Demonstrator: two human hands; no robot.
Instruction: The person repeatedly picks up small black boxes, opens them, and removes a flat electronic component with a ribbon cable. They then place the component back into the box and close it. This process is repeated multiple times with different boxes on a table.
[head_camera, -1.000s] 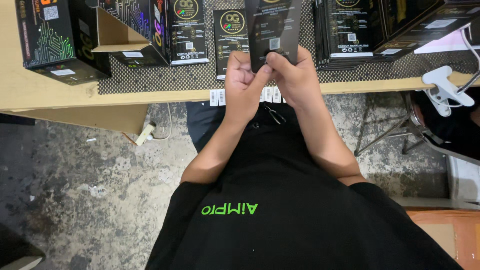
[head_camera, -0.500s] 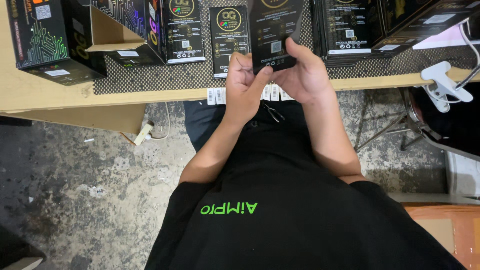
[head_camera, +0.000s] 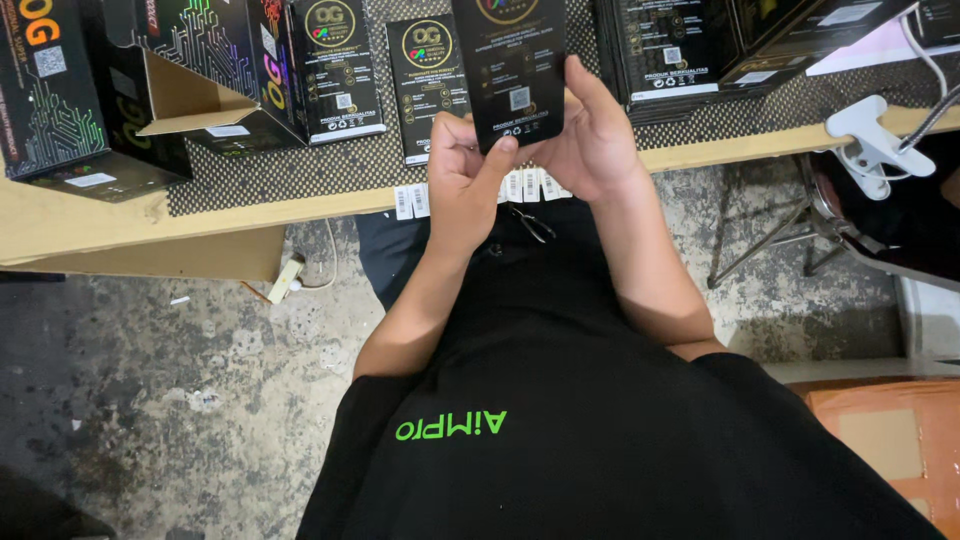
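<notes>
Both of my hands hold one flat black retail box (head_camera: 508, 62) upright over the front edge of the wooden table (head_camera: 90, 225). My left hand (head_camera: 462, 178) grips its lower left side, thumb pressed on the bottom corner. My right hand (head_camera: 590, 135) wraps the right edge from behind. The box shows small printed labels and a round emblem at its top. More flat black boxes (head_camera: 425, 85) lie on a dotted mat (head_camera: 330, 165) just behind my hands.
Larger black boxes with colourful circuit patterns (head_camera: 60, 100) stand at the left, one with open cardboard flaps (head_camera: 190, 100). A strip of white barcode stickers (head_camera: 415, 200) hangs on the table edge. A white clamp (head_camera: 875, 140) grips the right edge. An orange carton (head_camera: 880, 440) sits lower right.
My hands have raised the black box a little, farther over the table, and my left thumb has shifted onto its bottom corner.
</notes>
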